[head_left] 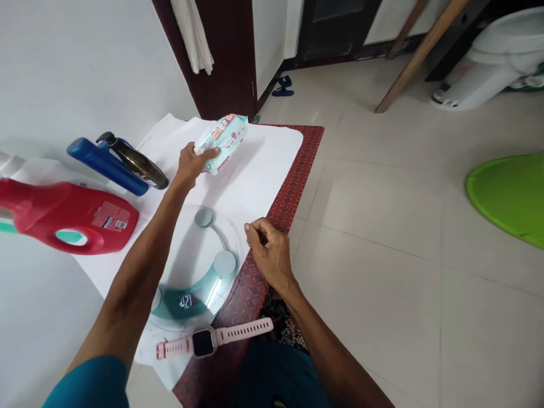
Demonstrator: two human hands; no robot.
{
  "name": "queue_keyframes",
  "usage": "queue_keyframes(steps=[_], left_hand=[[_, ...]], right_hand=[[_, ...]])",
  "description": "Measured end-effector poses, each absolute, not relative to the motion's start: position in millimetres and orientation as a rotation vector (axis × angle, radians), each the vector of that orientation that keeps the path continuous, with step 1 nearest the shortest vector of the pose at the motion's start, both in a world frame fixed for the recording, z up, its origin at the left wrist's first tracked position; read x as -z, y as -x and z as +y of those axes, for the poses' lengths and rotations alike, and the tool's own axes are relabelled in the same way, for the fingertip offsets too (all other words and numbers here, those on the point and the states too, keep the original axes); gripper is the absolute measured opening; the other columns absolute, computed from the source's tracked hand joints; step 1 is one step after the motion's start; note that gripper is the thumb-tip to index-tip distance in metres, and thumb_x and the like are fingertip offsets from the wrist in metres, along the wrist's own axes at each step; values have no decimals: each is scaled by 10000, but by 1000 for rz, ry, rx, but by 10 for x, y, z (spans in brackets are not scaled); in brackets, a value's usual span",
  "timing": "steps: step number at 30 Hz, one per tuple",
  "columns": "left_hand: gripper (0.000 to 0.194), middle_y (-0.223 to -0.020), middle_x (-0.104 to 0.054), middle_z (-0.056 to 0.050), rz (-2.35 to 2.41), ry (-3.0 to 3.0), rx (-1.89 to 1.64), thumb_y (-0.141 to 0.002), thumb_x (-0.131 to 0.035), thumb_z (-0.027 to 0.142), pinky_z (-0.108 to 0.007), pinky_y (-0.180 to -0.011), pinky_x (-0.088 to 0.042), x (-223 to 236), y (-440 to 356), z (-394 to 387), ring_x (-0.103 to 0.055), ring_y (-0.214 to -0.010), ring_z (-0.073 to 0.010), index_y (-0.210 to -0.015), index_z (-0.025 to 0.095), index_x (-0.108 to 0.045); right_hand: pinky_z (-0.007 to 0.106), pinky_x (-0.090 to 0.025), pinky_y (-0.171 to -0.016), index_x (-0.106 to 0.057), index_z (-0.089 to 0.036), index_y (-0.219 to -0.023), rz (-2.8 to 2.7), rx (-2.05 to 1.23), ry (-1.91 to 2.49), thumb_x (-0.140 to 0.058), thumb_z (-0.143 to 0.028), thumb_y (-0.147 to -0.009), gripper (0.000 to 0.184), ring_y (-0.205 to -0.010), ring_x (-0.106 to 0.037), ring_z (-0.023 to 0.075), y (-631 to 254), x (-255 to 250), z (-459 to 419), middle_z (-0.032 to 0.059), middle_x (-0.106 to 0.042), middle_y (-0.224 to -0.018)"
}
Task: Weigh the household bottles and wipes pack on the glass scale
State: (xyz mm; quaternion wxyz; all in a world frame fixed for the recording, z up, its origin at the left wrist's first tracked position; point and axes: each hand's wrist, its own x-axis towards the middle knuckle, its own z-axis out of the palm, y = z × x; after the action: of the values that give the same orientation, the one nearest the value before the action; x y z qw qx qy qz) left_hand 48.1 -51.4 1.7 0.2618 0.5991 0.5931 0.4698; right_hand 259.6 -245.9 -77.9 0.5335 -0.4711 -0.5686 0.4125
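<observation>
My left hand (pixel 193 164) reaches forward and grips a pale blue pack of wet wipes (pixel 223 141), holding it over the far part of a white cloth (pixel 267 164). My right hand (pixel 267 249) hovers near the cloth's right edge with its fingers curled in; nothing shows in them. Under my left forearm lies a round glass bathroom scale (pixel 212 272) with a lit display. A pink smartwatch (pixel 212 340) lies flat in front of the scale.
A red detergent jug (pixel 68 218), a blue bottle (pixel 106 164) and a dark spray bottle (pixel 136 161) lie at the left. A red patterned mat (pixel 297 181) sits under the cloth. A green mat (pixel 510 195), wooden beams and a white appliance stand on the tiled floor at the right.
</observation>
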Motion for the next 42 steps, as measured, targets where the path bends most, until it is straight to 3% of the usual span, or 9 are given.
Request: queue_keyframes(steps=[8,19,22,26,29,31,35,38,42], left_hand=[[626,-1033,-706,-38,1912,-1901,-1082,-730,-984,578,-365,-783,-575,-772,153,-2663,-671,-928,-247,-1154,193,-732],[802,-1410,-691,-171,1874,-2153,-774,-859,-864,607,-558,-1115,-568,0,262,-3436,-661,-1309,-364,-1480,176,-595],[973,-1515,-629,-178,1804,-2063,-968,-772,-867,766,-564,-1153,-546,-64,339,-3495,-636,-1370,-375,-1519,209,-587],[624,-1305,-735,-128,1871,-1620,-1569,-999,-632,736,-469,-1051,-590,-11,497,-3714,-727,-1205,-295,-1320,208,-717],[516,-956,-743,-69,2041,-1154,-1854,-1079,-562,643,-349,-843,-592,228,530,-3962,-729,-866,-197,-1124,169,-761],[519,-822,-690,-40,2091,-969,-1872,-1079,-566,635,-305,-749,-550,422,479,-4101,-665,-737,-161,-1036,157,-765],[509,-804,-671,-38,2074,-885,-1822,-1059,-590,634,-288,-741,-523,667,311,-4176,-640,-764,-162,-1014,162,-776],[508,-858,-697,-49,2062,-798,-1878,-1065,-563,631,-293,-734,-520,671,269,-4132,-624,-763,-163,-1050,168,-773],[436,-915,-733,-53,2103,-794,-1829,-1037,-616,591,-300,-757,-545,565,307,-4187,-663,-813,-182,-1069,184,-768]], right_hand=[[305,-429,-611,-563,-255,-771,-1353,-972,1147,-613,-517,-1046,383,-578,-558,144,-2580,828,-2478,-33,-618,-647],[320,-472,-632,-555,-255,-747,-1367,-920,1166,-666,-622,-991,455,-591,-597,151,-2519,859,-2484,-25,-636,-645],[323,-490,-642,-560,-254,-745,-1363,-916,1181,-681,-621,-978,452,-601,-605,153,-2507,867,-2487,-21,-642,-650],[326,-511,-638,-570,-250,-751,-1332,-942,1174,-693,-632,-961,453,-607,-610,160,-2532,893,-2489,-19,-626,-646],[371,-581,-731,-617,-243,-939,-1281,-918,1177,-748,-666,-915,443,-763,-689,199,-2587,796,-2496,15,-692,-830],[463,-621,-881,-618,-254,-1216,-1401,-830,1136,-830,-680,-844,604,-1052,-729,271,-2595,629,-2498,87,-728,-1153],[701,-422,-1245,-385,-339,-1661,-2070,-599,924,-926,-724,-718,1153,-1615,-380,428,-2389,207,-2444,155,-401,-1735],[755,-250,-1330,-280,-372,-1747,-2541,-584,804,-965,-728,-662,1331,-1695,-202,467,-2104,40,-2308,128,-274,-1828],[730,-308,-1320,-339,-373,-1737,-2841,-705,709,-983,-631,-698,1249,-1660,-310,435,-1862,26,-2087,122,-417,-1770]])
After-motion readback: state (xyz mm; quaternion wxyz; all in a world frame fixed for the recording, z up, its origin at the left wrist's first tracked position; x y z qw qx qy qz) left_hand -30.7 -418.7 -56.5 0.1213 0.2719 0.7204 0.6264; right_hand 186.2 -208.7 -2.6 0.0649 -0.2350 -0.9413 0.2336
